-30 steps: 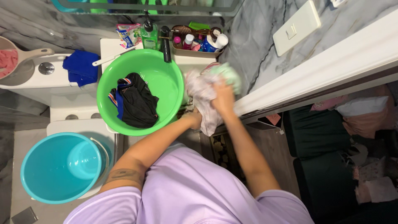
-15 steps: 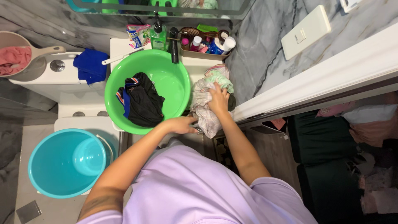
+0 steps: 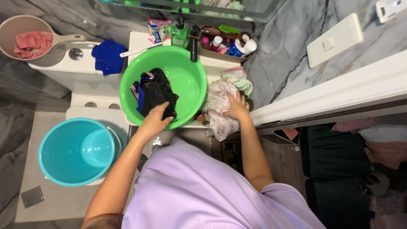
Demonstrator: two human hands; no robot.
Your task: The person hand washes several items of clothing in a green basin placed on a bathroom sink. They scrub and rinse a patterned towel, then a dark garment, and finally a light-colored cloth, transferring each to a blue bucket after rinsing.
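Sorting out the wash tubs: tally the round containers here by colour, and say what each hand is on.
Green basin: 1, left hand on the dark garment in it
Blue bucket: 1
Beige dipper: 1, pink cloth inside
Total: 3
Right hand rests on the laundry pile beside the basin.

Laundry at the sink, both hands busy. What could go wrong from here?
1. The green basin overhangs the counter's front edge; the left hand pressing at its near rim on the black garment could tip it.
2. The cloth pile under the right hand hangs over the edge and might slide off.
3. Bottles in the tray stand close behind; a sweeping move could knock them.
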